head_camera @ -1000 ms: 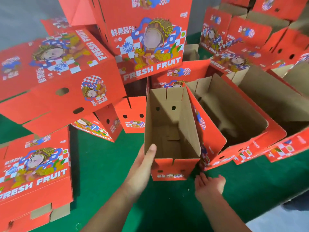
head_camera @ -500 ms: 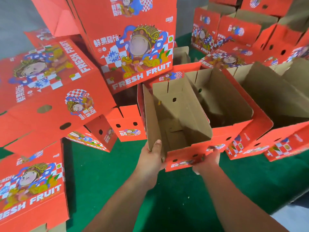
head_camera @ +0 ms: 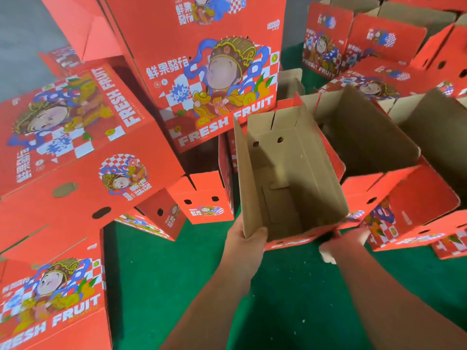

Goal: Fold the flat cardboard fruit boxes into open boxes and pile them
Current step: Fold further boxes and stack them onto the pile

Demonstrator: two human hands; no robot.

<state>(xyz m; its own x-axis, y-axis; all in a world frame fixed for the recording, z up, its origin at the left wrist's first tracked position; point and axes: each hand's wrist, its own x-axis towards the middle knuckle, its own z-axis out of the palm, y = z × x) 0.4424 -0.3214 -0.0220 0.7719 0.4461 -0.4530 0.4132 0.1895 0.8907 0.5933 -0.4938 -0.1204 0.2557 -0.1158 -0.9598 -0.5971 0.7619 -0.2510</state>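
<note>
Left hand point(head_camera: 249, 242) grips the near left corner of the open fruit box point(head_camera: 290, 178), thumb on the brown inner wall, as it did half a second ago. The right hand point(head_camera: 341, 245) is blurred at the near right lower edge of the box, where it was then too; I cannot tell if its fingers hold the box or only touch it. The box stands upright on the green tabletop point(head_camera: 290, 286), mouth up, and is now pushed against the next open box point(head_camera: 379, 152) on its right. Behind, the pile of red folded boxes point(head_camera: 202, 79) looks nearer than before.
</note>
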